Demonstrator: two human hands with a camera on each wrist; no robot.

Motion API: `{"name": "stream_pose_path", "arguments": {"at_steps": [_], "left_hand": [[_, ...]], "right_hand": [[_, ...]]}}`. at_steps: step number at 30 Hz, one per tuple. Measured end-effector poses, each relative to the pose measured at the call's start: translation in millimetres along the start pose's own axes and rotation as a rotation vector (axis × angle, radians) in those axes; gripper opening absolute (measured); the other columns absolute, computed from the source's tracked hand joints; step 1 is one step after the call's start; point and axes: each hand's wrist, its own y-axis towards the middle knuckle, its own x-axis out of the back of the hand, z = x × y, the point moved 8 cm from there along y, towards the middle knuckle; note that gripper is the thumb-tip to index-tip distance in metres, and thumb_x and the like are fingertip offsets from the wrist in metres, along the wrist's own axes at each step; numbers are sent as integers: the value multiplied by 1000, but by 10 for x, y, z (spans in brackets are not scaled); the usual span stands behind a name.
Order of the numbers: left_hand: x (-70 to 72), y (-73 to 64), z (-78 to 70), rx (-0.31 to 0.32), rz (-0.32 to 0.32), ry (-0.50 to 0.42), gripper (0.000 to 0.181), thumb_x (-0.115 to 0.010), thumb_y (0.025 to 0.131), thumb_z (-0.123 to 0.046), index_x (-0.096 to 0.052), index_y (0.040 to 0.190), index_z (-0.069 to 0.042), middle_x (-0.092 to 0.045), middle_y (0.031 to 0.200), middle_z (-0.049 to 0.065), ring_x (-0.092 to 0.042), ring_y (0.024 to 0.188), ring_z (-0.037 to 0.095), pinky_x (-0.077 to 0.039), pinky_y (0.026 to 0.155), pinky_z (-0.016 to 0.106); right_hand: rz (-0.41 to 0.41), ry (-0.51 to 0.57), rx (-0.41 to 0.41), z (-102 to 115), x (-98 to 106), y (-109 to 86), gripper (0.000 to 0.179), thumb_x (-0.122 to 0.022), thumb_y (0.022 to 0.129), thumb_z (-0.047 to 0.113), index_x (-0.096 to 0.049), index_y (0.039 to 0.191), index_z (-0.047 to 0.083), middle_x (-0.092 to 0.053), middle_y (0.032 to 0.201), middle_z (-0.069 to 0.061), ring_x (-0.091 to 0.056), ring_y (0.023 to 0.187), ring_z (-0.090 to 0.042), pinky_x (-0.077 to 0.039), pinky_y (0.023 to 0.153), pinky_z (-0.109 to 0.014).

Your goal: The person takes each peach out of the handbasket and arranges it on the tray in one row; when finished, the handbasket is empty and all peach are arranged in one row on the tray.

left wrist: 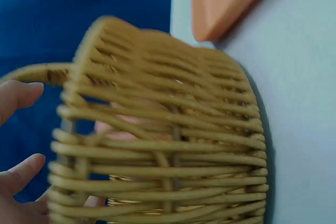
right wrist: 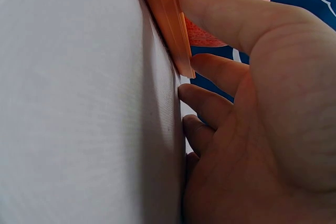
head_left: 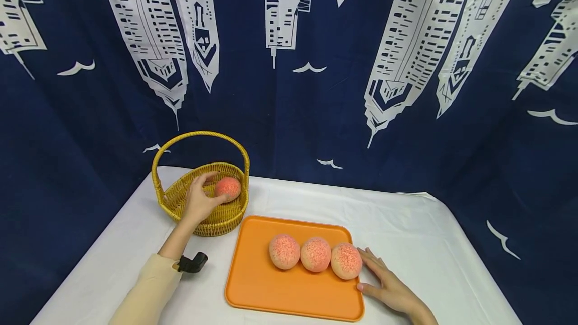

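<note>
My left hand reaches into a yellow wicker basket with an arched handle. Thumb and fingers are spread beside a pink speckled peach inside; the thumb overlaps its lower edge in the head view. Through the weave in the left wrist view, part of that peach shows, partly hidden. On an orange tray, three more peaches lie in a row. My right hand rests at the tray's right edge, fingers loosely extended near the rightmost peach; its thumb touches the rim.
A white cloth covers the table. Behind hangs a dark blue curtain with white building prints. The basket stands at the tray's back left, its handle arching above the opening. A black strap device sits on the left wrist.
</note>
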Motion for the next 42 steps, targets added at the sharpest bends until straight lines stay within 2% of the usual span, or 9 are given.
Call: {"name": "stream_pose_path", "arguments": {"at_steps": [6,10,13,17,22,30,42], "left_hand": [[-48,221,277,140,31,35,69,-75,84,-18,-43,142,-2,-42,143,24,-40,132,41,-37,107,54],[-139,329,375,177,72,55,71,-73,85,-21,-40,144,1,-38,146,27,-38,133,43,-35,109,55],[-189,378,434,204,79,44,71,-73,86,-23,-40,143,2,-38,147,27,-38,135,42,-35,110,54],[-218,402,501,248,62,52,70,-72,87,-27,-42,143,2,-39,147,26,-39,134,42,-37,108,54],[-264,421,560,289,71,85,71,-72,87,-34,-43,141,1,-44,143,27,-46,127,43,-42,102,53],[-316,408,589,345,92,51,71,-71,86,-36,-45,138,4,-47,139,29,-46,126,44,-42,102,52],[-313,392,589,335,92,31,63,-75,84,-28,-45,133,-1,-47,135,30,-47,122,43,-46,95,51]], "right_hand": [[-5,-13,22,9,-1,2,68,-71,88,27,-43,147,10,-33,155,-23,-5,133,28,1,99,7],[-8,-9,27,19,4,1,68,-71,88,27,-43,147,10,-32,155,-24,-5,134,28,1,99,7],[-10,-11,32,23,6,0,68,-71,87,27,-43,147,10,-32,155,-24,-5,134,28,1,99,7],[-9,-16,34,27,3,3,69,-72,87,27,-43,147,9,-32,155,-24,-5,134,28,1,99,7],[-10,-16,32,29,9,4,69,-72,87,27,-43,147,7,-32,155,-24,-5,133,28,1,100,7],[-19,-35,53,24,15,-3,68,-72,87,27,-44,146,6,-34,153,-24,-5,135,27,1,101,6],[-28,-44,75,54,12,-10,68,-72,87,26,-45,146,7,-36,152,-26,-6,134,27,0,101,6]]}}
